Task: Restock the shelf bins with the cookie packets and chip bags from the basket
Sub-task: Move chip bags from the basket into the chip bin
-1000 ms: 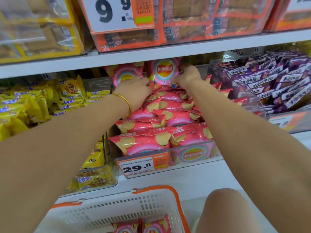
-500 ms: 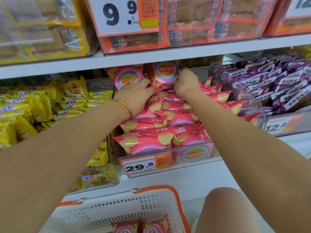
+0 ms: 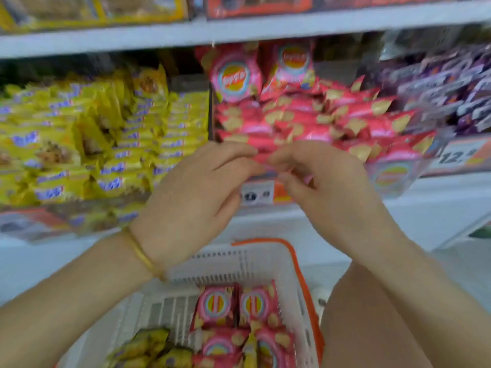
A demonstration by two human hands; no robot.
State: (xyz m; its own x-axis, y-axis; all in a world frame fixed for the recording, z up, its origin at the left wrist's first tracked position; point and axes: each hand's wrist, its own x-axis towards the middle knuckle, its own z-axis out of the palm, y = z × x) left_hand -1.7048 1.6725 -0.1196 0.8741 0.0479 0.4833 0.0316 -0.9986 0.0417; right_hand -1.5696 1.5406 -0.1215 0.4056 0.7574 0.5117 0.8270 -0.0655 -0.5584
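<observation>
Left hand and right hand hang loose in the air, fingertips nearly meeting, fingers softly curled. Nothing seen held, though the frame is blurry. Thin gold bangle on left wrist. Just behind the fingers is a clear plastic bin heaped with glossy pink chip bags, puffy pillow shapes, two upright at the back. Paper price tag on bin front, partly hidden. Left of the bin, crinkly yellow cookie packets, flat, stacked. Right, purple packets. Below the hands, white lattice plastic basket with orange rim, holding pink basket bags and yellow basket packets. Bare knee beside basket.
</observation>
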